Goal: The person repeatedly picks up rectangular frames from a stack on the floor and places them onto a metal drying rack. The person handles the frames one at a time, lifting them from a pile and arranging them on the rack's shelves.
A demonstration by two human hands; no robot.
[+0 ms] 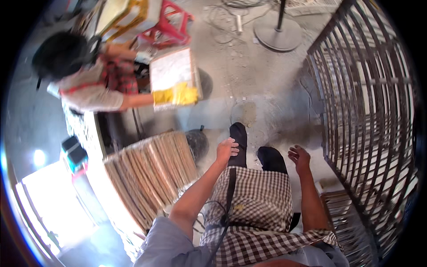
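Note:
My left hand (227,150) hangs over my dark-clad leg with its fingers loosely bent and a little apart; nothing shows in it. On the other side, my right hand (300,158) hovers above the floor beside my foot, empty, fingers spread and slightly curled. A checkered apron (253,189) covers my lap. To the left, a co-worker in a yellow glove (176,95) grips a pale rectangular slab (171,71) by its near side. Nearer to me stands a row of upright brownish slabs (153,171) packed together; neither of my hands touches it.
A dark metal slatted rack (356,102) runs along the right side. At the back are a round stand base (278,33), a pink plastic stool (167,24) and a yellow-edged white box (129,20). A black round container (197,143) stands by the slabs. Cables lie on the dusty floor.

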